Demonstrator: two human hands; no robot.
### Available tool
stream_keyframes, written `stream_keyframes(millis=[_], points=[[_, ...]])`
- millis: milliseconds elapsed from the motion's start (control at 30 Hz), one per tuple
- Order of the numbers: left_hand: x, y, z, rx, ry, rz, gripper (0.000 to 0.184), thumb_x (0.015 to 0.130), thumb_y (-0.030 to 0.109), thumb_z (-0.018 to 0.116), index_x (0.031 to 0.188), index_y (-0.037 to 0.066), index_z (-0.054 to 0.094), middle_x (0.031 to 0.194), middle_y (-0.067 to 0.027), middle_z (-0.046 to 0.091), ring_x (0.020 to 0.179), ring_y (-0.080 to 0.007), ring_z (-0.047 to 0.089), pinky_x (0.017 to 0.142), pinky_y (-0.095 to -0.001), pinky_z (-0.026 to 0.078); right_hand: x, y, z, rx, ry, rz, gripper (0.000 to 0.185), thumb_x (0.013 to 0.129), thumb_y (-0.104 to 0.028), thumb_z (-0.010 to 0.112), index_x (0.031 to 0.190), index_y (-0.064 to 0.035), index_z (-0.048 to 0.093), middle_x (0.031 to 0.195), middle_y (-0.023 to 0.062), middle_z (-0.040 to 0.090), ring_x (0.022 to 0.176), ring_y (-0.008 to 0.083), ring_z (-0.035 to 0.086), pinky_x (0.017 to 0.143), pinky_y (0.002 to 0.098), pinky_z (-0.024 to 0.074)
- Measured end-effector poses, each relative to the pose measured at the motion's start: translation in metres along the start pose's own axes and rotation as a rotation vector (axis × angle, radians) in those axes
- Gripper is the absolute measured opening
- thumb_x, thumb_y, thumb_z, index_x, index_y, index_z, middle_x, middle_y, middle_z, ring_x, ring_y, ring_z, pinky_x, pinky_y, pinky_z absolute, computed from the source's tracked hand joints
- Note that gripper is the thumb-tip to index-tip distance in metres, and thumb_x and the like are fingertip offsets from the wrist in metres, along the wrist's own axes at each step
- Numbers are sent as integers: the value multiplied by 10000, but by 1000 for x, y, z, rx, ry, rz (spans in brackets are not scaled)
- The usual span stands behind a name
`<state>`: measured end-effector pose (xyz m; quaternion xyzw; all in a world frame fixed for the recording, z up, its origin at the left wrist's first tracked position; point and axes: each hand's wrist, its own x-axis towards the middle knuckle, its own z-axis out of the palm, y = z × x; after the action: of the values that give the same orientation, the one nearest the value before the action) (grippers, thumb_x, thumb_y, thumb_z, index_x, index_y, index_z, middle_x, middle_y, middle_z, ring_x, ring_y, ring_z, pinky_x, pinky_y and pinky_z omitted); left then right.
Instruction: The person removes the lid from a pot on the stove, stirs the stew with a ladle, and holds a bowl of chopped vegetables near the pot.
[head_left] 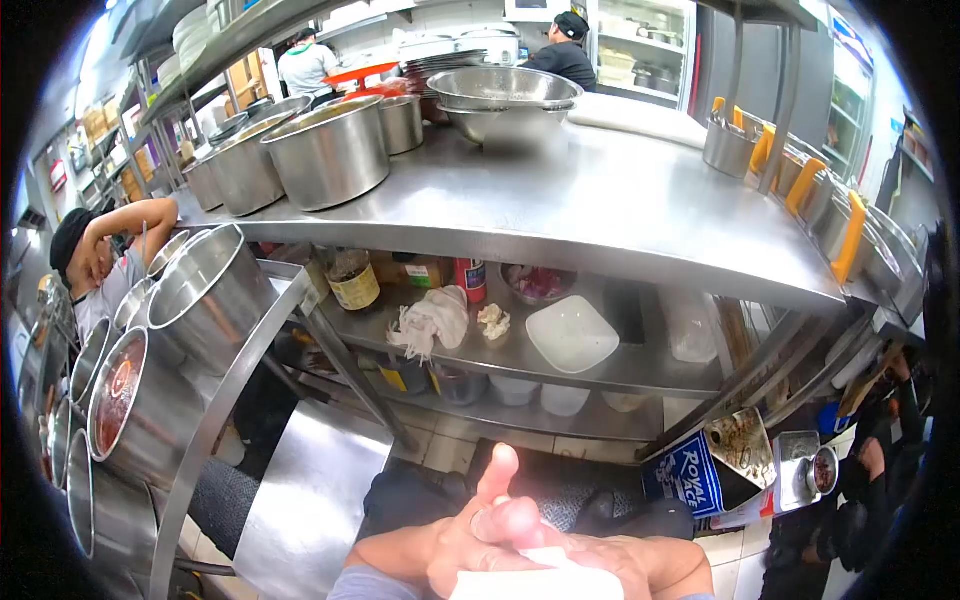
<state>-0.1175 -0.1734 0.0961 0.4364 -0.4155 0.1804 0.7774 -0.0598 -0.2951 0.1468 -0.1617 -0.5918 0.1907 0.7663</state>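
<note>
My two hands are together low in the middle, in front of my body. My left hand (465, 548) has its thumb pointing up and its other fingers folded in against my right hand. My right hand (622, 562) comes in from the right, its fingers partly covered. Between and in front of them is a white sheet (540, 582), which looks like a paper towel, pressed by both hands. Its lower part runs out of view. Neither hand touches the steel counter ahead.
Ahead stands a steel counter (600, 200) with pots and a large steel bowl (505, 90). Below it, a shelf holds a white square dish (573, 335) and a cloth (432, 322). Tall pots (210, 295) line the left; a blue tin (690, 478) stands right. Other people are nearby.
</note>
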Motion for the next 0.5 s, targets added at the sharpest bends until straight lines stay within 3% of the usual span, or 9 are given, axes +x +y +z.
stream_keyframes(millis=[200,233,300,367,400,467,500], points=[[-26,-41,-8,-58,184,146,498,1097,115,458,1573,-25,427,1503,-38,583,1422,-201,507,1272,-453,268,-13,-2,-27,-162,-70,138,612,1079,-457,551,1542,-65,471,1573,273,255,1463,410,299,1170,513,295],[4,-20,-16,-274,255,23,518,1074,116,508,1566,-31,436,1458,-85,612,1382,-243,549,1235,-461,331,-15,-2,-33,-237,-76,160,628,1080,-459,551,1554,-58,460,1601,281,238,1489,414,284,1188,510,283],[27,-10,-31,392,308,70,460,1026,94,598,1463,-27,522,1300,-144,677,1238,-300,644,1099,-448,470,-20,-3,-45,-497,-72,188,661,1081,-464,551,1579,-46,438,1658,296,203,1541,423,253,1225,504,261],[25,-21,-52,1294,341,303,305,971,50,660,1262,-39,646,1173,-155,704,1079,-300,699,973,-401,533,-18,-2,-57,-926,-1,170,694,1081,-468,550,1604,-33,417,1714,310,168,1594,431,221,1262,498,238],[29,-28,-63,1282,398,339,222,961,-14,650,1180,-43,676,1144,-153,710,1059,-281,698,941,-388,532,-16,-1,-62,-1147,73,145,494,1014,-176,701,1468,-16,588,1626,284,384,1421,398,527,1163,445,426],[32,-31,-80,1166,330,168,191,949,-57,650,1138,-48,678,1107,-148,719,1015,-246,699,907,-354,540,-21,8,-73,-1297,244,131,382,923,-24,763,1295,-9,681,1409,210,558,1129,301,694,994,389,555],[32,-34,-80,1056,321,34,244,891,-92,639,1112,-2,689,1013,-152,716,895,-266,704,811,-350,561,-21,15,-78,-1243,373,82,274,877,19,794,1130,-17,695,1189,133,595,969,203,695,834,328,583]])
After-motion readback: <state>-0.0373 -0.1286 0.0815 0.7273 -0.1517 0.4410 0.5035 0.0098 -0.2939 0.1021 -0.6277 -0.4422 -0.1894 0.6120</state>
